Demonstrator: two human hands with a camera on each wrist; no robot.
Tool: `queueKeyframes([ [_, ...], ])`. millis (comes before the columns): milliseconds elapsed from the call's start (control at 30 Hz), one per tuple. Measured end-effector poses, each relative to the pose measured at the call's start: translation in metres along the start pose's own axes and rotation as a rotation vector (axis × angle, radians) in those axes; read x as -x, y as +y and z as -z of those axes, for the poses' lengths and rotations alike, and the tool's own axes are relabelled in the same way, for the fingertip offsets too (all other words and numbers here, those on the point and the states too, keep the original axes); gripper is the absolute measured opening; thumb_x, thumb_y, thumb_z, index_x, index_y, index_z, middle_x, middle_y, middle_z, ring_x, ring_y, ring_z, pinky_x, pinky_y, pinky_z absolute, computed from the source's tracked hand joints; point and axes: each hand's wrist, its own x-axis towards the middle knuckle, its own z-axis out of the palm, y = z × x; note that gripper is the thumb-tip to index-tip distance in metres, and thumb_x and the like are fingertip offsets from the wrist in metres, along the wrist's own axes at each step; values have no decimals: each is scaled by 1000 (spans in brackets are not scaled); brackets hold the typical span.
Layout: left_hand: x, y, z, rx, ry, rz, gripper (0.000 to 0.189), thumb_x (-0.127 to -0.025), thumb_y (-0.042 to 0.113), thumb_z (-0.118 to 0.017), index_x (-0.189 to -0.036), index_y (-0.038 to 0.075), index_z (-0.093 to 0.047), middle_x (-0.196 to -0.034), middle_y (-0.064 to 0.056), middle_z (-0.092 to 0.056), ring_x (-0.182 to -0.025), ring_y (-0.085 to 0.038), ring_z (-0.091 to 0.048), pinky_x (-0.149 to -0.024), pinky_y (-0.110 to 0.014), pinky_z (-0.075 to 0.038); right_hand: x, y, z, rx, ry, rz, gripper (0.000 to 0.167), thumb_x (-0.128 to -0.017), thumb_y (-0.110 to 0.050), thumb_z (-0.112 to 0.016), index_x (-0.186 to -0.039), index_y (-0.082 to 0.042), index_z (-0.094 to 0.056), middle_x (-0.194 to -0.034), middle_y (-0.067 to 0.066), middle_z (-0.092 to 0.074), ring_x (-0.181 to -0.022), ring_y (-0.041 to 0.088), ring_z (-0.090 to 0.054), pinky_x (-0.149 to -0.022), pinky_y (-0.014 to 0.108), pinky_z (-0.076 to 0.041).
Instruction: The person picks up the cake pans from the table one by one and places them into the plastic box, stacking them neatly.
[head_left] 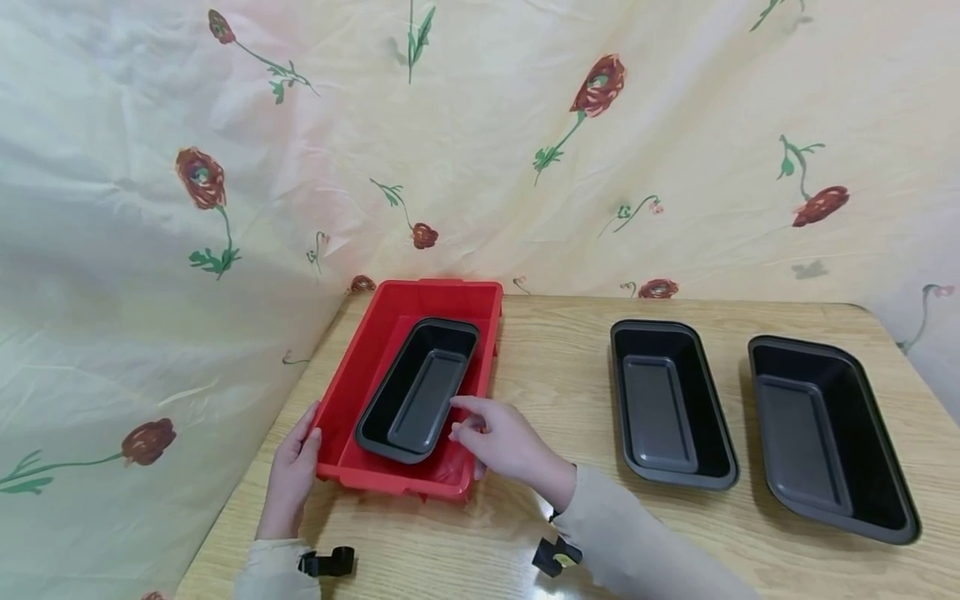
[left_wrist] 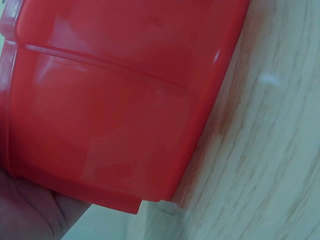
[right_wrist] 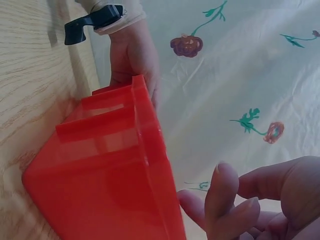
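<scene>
A red plastic tray (head_left: 360, 358) sits on the wooden table with a dark loaf pan (head_left: 427, 400) inside it, slightly askew to the tray. My left hand (head_left: 292, 471) grips the tray at its front left corner, thumb over the rim and fingers outside. In the left wrist view the palm (left_wrist: 35, 210) shows beside the tray's wall (left_wrist: 110, 100). Over the tray's right rim, my right hand (head_left: 506, 442) has loosely bent fingers, with the index fingertip right at the pan's edge. The right wrist view shows these fingers (right_wrist: 222, 190) above the rim, nothing held between them.
Two more dark loaf pans, a narrower one (head_left: 660, 412) and a wider one (head_left: 821, 437), stand to the right on the table (head_left: 555, 367). A flower-print cloth (head_left: 480, 150) hangs along the table's back and left edges, close to the tray.
</scene>
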Motion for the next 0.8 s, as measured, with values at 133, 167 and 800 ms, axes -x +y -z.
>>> queueKeyframes([
  [133,0,1,-1,-1,-1,-1,51,-106,21,-37,-156,23,-25,-158,-8,-26,-137,-30,-34,-105,-42,-38,6,0,6,-35,9,-2,47,-96,-12,-59,-141,-4,-49,-102,9,-68,-48,26,-59,-47,32,-52],
  [167,0,1,-1,-1,-2,6,51,-106,22,-38,-156,25,-25,-158,-7,-26,-137,-30,-34,-105,-42,-39,8,-1,7,-48,12,-4,47,-96,-12,-59,-141,-4,-49,-102,9,-68,-49,27,-59,-47,32,-52],
  [800,2,4,0,-28,10,18,51,-106,22,-37,-156,24,-24,-159,-9,-24,-138,-33,-32,-104,-45,-39,42,2,44,-67,107,-17,45,-97,-5,-52,-142,-7,-49,-104,8,-71,-52,27,-59,-40,25,-41],
])
